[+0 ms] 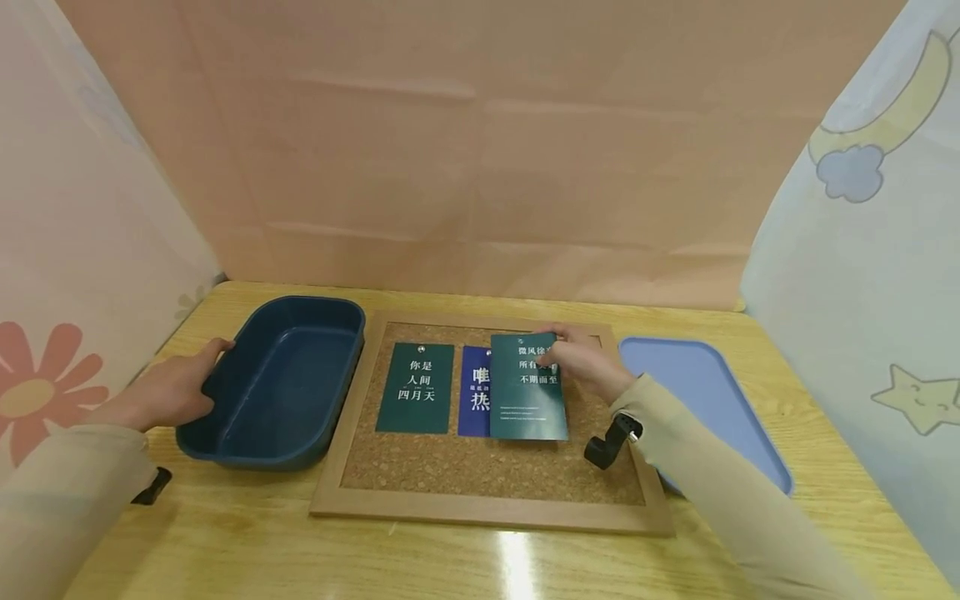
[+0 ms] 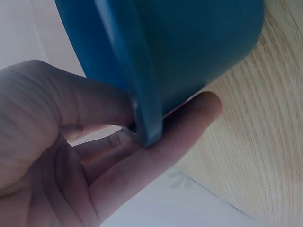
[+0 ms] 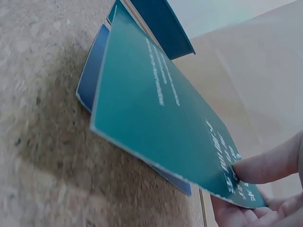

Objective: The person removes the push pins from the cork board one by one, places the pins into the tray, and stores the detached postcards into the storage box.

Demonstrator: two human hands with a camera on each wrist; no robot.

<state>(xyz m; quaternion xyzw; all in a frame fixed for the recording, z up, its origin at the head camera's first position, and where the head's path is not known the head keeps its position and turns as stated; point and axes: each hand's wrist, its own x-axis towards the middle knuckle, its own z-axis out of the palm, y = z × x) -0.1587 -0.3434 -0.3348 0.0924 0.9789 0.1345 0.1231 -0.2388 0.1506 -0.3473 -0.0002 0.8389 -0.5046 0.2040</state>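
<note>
My right hand (image 1: 581,362) pinches a dark green card (image 1: 525,408) with white writing by its upper right edge, thumb on the front and fingers behind. In the right wrist view the card's lower corner stands off the cork board (image 1: 442,467). Behind it, a purple-blue card (image 1: 472,417) on the board is partly covered. Left of these, another green card (image 1: 415,408) lies on the cork with a pin (image 1: 422,349) at its top. My left hand (image 1: 180,383) grips the rim of a dark blue bin (image 1: 288,392), its thumb inside and fingers under the rim outside.
A light blue tray (image 1: 705,408) lies right of the board, partly behind my right forearm. The board's wooden frame (image 1: 487,510) sits on a wood-grain table (image 1: 420,567). An orange-brown backdrop (image 1: 480,167) rises behind, with patterned cloth (image 1: 862,275) at both sides.
</note>
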